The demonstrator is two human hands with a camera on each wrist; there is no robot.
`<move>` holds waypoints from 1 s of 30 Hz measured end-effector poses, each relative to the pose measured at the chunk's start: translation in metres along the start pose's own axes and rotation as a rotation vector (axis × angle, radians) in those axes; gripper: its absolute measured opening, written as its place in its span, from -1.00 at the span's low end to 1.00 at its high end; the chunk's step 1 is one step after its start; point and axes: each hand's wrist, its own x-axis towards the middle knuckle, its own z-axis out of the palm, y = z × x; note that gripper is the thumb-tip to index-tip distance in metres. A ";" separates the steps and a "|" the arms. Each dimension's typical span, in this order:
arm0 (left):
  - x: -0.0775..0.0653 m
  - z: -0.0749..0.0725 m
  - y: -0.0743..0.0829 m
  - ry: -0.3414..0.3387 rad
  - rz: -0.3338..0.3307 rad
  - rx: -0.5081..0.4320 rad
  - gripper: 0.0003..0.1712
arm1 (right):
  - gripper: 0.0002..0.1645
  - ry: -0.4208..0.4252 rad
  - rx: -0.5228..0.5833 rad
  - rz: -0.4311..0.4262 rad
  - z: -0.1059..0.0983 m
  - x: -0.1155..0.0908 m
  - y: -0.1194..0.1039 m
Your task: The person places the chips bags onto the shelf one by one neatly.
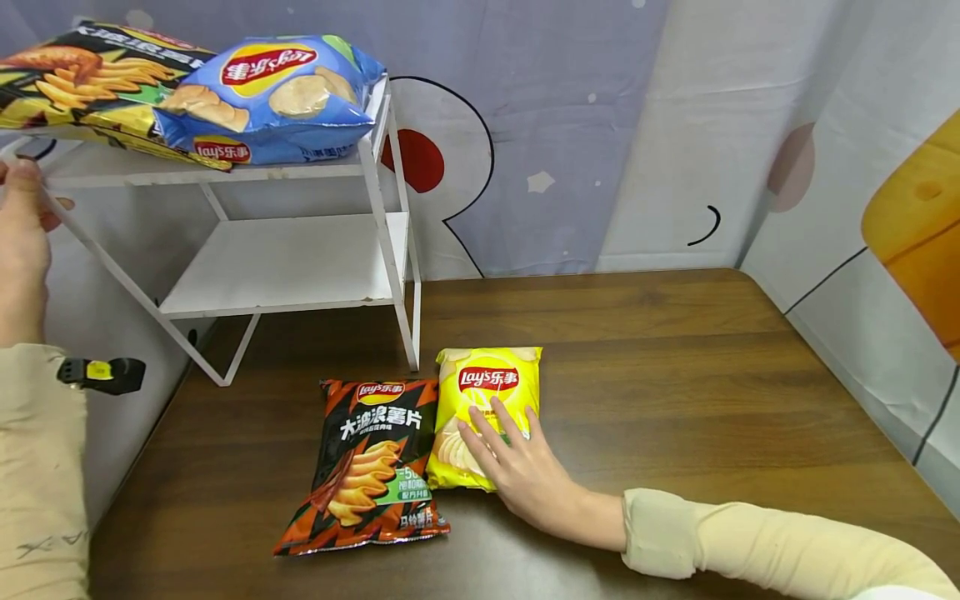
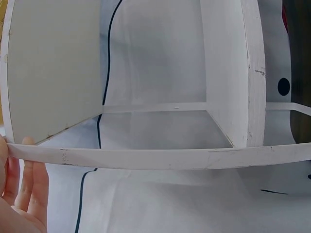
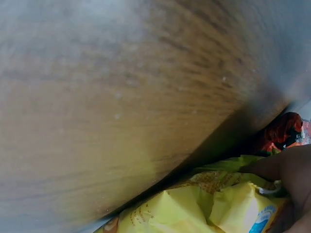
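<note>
At the far left of the head view, my left hand grips the upper front corner of a white two-tier shelf rack. Fingers show behind the rack's post in the left wrist view. My right hand lies with spread, straight fingers on a yellow bag of Lay's potato chips. That bag fills the bottom of the right wrist view, partly hidden by the hand. Touching its left side is a black and orange Lay's chip bag, flat on the table.
On the rack's top tier lie a blue Lay's bag and a black and yellow chip bag. The brown wooden table stretches right and back to a patterned curtain. A black strap crosses the left sleeve.
</note>
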 end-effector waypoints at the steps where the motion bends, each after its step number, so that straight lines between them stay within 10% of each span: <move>1: 0.004 0.000 -0.002 0.003 -0.001 -0.007 -0.58 | -0.20 0.002 -0.002 0.001 0.000 0.000 0.000; 8: 0.081 -0.002 -0.060 -0.035 0.064 -0.065 -0.47 | -0.32 0.068 -0.044 -0.006 -0.001 0.001 0.006; 14: 0.019 0.000 -0.015 0.002 0.006 -0.009 -0.56 | -0.31 0.086 -0.067 -0.017 -0.003 0.001 0.008; 30: 0.002 0.002 -0.001 0.008 -0.006 -0.002 -0.61 | -0.34 0.102 -0.113 -0.040 -0.008 0.004 0.015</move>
